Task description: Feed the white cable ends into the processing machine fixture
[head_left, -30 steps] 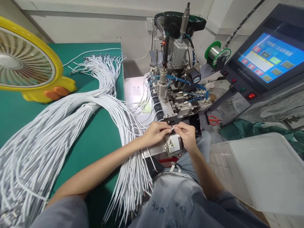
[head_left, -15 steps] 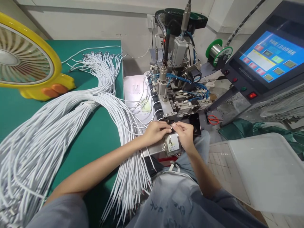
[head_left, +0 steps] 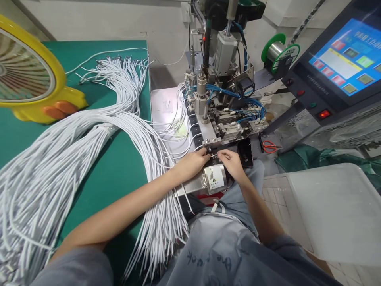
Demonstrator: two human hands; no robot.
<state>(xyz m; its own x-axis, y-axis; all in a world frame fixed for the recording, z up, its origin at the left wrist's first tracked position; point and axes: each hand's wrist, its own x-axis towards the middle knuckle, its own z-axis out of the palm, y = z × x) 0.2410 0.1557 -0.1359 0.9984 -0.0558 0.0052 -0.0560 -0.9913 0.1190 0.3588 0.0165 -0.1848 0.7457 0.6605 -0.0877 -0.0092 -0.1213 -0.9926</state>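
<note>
At the front edge of the soldering-type machine (head_left: 214, 137), my left hand (head_left: 195, 162) is closed round a white cable. The cable's short end (head_left: 214, 155) shows in the gap between my hands. My right hand (head_left: 231, 162) pinches at that end with thumb and forefinger; its tip is too small to make out. Just below the fingers sits a metal box with a white label (head_left: 215, 177). Several white cables run from the machine's left side to a large bundle (head_left: 143, 135) by my left forearm.
A green mat (head_left: 119, 167) covers the table on the left, with a yellow fan (head_left: 56, 91) on it. Right of the machine are a wire spool (head_left: 278, 51), a control screen (head_left: 348, 59), red-handled scissors (head_left: 269, 146) and a pale plastic lid or tray (head_left: 330, 214).
Both hands have moved slightly up toward the machine's front edge and a little apart, so the cable end shows between them. The camera view has shifted a little.
</note>
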